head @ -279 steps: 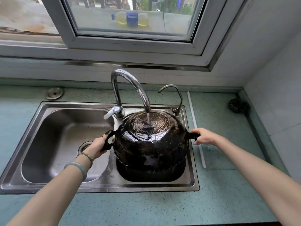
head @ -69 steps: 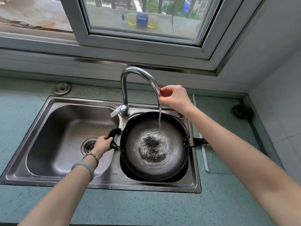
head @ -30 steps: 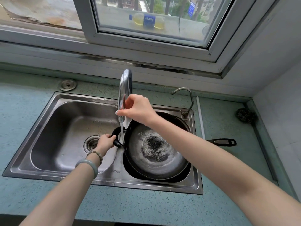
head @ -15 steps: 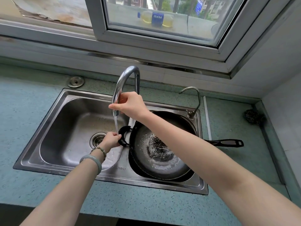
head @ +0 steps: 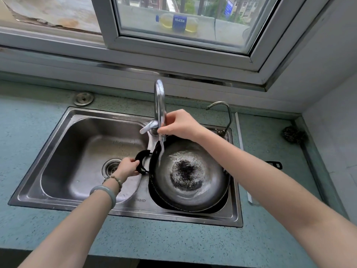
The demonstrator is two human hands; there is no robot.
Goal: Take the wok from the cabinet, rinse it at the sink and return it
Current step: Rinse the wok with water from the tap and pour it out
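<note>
The dark wok [head: 190, 176] sits mouth up in the right basin of the steel sink [head: 63, 132], wet, with a black burnt patch at its centre. My left hand [head: 128, 167] grips its black loop handle on the left rim. The long handle's tip [head: 274, 165] pokes out past my right forearm. My right hand [head: 178, 124] pinches the spout end of the tall tap [head: 160, 105], and water runs from it onto the wok's left inner wall.
The left basin with its drain [head: 111, 168] lies beside the wok. A small second tap [head: 222, 117] stands behind the right basin. A dark scouring ball [head: 292, 134] rests in the counter's far right corner. A bottle [head: 176, 21] lies outside the window.
My right hand has swung the tap spout back from over the left basin to the wok's left edge, so the stream now lands inside the wok. My left hand keeps hold of the loop handle.
</note>
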